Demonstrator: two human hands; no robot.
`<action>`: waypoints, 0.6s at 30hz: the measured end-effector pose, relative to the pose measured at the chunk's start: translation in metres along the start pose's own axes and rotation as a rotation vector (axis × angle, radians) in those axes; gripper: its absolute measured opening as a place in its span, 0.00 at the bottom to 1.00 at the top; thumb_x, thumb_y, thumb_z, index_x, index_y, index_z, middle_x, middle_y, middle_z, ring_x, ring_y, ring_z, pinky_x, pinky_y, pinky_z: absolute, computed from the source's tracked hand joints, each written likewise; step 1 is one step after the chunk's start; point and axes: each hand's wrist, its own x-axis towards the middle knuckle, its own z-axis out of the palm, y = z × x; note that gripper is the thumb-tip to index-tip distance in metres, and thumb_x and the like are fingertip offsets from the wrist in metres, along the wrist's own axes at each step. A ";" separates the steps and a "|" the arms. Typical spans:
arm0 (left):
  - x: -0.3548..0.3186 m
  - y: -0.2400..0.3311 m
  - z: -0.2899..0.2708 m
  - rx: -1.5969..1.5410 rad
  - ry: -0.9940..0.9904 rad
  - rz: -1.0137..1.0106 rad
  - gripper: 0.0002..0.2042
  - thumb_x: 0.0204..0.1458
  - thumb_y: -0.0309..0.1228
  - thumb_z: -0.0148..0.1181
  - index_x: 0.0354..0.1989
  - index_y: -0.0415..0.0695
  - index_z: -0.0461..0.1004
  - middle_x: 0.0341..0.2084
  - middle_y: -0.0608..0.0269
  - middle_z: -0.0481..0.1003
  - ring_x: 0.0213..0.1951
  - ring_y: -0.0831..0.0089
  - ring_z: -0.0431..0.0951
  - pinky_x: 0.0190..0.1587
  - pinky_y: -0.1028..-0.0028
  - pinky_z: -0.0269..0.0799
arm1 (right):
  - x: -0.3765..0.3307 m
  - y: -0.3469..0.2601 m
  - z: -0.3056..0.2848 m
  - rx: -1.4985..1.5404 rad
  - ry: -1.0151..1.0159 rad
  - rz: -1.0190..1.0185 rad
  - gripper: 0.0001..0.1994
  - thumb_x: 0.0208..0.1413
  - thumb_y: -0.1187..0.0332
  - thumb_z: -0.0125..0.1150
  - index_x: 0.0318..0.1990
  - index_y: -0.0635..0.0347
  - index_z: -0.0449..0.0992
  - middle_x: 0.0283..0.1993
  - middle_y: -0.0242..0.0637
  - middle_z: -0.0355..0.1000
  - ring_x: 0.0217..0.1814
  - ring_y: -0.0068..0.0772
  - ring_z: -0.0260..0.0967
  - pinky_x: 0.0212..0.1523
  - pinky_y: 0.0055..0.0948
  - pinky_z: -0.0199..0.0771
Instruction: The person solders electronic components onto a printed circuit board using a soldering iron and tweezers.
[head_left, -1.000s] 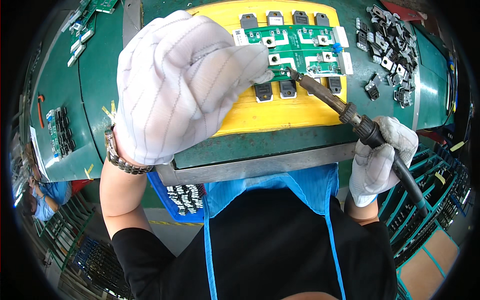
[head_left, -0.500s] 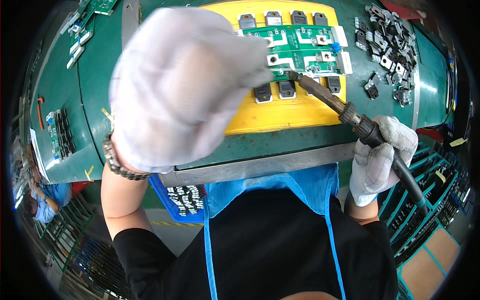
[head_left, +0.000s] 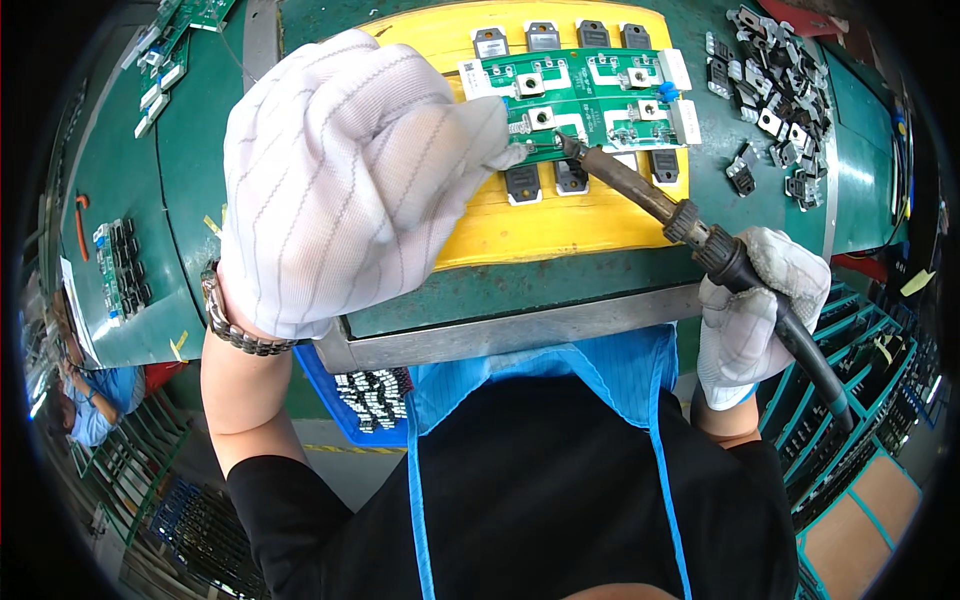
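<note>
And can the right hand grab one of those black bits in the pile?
Probably not right now: the right hand is wrapped around the iron. The way over to the black bits looks free, with nothing tall between, so without the iron it likely could.

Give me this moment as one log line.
left hand: at circuit board, left end | right hand: gripping soldering iron | tip: at board's near edge | board: on yellow pad
</note>
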 end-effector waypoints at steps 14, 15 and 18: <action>-0.004 0.002 0.006 0.094 0.066 0.092 0.19 0.35 0.25 0.75 0.41 0.47 0.84 0.23 0.68 0.71 0.23 0.69 0.72 0.25 0.71 0.67 | 0.004 0.003 -0.001 0.006 0.002 -0.045 0.21 0.56 0.57 0.68 0.46 0.64 0.71 0.34 0.44 0.76 0.28 0.31 0.73 0.35 0.28 0.73; -0.004 0.002 0.004 0.095 0.023 0.109 0.17 0.38 0.23 0.73 0.41 0.45 0.83 0.25 0.67 0.73 0.25 0.70 0.74 0.28 0.72 0.69 | 0.006 0.004 -0.002 -0.019 -0.032 -0.081 0.20 0.56 0.58 0.68 0.46 0.64 0.71 0.34 0.44 0.76 0.28 0.30 0.73 0.34 0.28 0.73; 0.001 -0.004 -0.001 -0.050 0.088 0.059 0.13 0.46 0.20 0.67 0.43 0.42 0.81 0.30 0.62 0.76 0.31 0.70 0.77 0.36 0.74 0.72 | 0.009 0.005 -0.002 -0.007 -0.071 -0.117 0.19 0.56 0.60 0.68 0.46 0.64 0.72 0.34 0.45 0.76 0.28 0.30 0.73 0.35 0.28 0.73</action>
